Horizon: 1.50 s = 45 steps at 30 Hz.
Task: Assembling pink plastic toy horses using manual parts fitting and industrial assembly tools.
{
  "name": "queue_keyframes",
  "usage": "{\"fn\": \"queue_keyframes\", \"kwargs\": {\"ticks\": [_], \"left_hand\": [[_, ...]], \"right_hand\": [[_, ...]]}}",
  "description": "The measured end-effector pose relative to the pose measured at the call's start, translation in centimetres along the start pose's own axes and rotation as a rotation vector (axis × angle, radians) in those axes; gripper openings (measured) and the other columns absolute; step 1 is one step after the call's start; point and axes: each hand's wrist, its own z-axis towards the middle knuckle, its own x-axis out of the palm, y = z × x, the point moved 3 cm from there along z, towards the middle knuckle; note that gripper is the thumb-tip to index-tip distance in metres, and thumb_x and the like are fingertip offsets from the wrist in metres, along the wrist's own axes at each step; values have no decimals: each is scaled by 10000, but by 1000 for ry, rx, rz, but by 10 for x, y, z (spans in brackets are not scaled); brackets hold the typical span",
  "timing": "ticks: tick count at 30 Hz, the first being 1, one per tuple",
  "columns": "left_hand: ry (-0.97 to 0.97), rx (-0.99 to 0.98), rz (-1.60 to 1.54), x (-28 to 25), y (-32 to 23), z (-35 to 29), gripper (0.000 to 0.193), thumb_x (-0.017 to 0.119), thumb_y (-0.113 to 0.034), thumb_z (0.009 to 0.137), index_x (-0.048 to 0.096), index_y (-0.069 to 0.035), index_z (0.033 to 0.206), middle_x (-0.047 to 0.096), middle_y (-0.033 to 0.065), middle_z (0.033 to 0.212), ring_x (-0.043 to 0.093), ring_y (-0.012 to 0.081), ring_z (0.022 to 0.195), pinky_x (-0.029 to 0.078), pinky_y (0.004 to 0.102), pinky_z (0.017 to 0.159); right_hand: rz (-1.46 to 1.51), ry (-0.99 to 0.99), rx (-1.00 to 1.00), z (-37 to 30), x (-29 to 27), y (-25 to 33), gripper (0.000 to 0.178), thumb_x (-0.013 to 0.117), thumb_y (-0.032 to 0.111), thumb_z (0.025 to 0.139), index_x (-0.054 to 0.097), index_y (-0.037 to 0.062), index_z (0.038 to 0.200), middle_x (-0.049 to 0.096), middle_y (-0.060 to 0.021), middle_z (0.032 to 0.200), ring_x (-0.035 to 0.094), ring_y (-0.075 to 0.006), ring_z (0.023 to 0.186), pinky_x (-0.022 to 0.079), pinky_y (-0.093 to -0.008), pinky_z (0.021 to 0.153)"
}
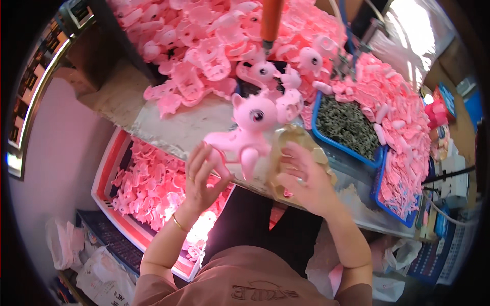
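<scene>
A pink plastic toy pony (248, 126) with a big painted eye is held upright above the table's front edge. My left hand (203, 176) grips it at the tail and hind end. My right hand (302, 179) hovers just right of the pony's front legs with its fingers spread and nothing in them. Under that hand lies a yellowish translucent piece (292, 136); I cannot tell what it is.
Heaped pink toy parts (199, 46) cover the table, with two more assembled ponies (264, 71) behind. An orange-handled tool (271, 20) hangs above. A blue tray of small dark screws (320, 133) and a blue tray of pink parts (378, 189) sit right. A red-rimmed crate (104, 173) of parts stands lower left.
</scene>
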Motion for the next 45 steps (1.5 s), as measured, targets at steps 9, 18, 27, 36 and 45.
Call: {"fn": "queue_keyframes", "kwargs": {"ticks": [9,18,27,36,45], "left_hand": [[99,-27,-333,24,-47,-8,809,878,-134,656,418,-125,1321,433,174,1414,428,427,1307,421,502,1044],[164,-68,-440,26,-57,-14,795,872,-132,670,413,-138,1319,435,180,1417,419,417,1323,413,494,1038],[182,-68,-454,25,-58,-20,802,867,-122,678,409,-104,1337,439,210,1401,417,436,1321,382,535,1060],[194,-105,-451,23,-59,-18,774,863,-121,685,404,-110,1308,441,194,1412,418,415,1328,400,490,1050],[188,-109,-514,21,-60,-10,801,846,-105,698,370,-94,1342,448,212,1417,432,423,1319,388,497,1059]], "right_hand": [[234,28,86,-26,-7,10,446,694,172,910,488,-18,1258,618,-109,1122,609,-143,1016,517,-279,836],[265,22,164,-43,-11,7,478,679,137,916,459,11,1322,620,-107,1147,606,-141,1022,502,-284,860],[307,24,156,-46,-8,0,504,660,102,924,429,17,1364,616,-94,1151,596,-137,1034,493,-277,861],[301,21,126,-46,-7,-3,476,649,100,934,442,0,1350,614,-91,1146,593,-138,1038,482,-287,886],[351,8,204,-45,-15,-7,443,642,123,943,449,-11,1319,634,-132,1135,628,-171,1036,513,-312,902]]}}
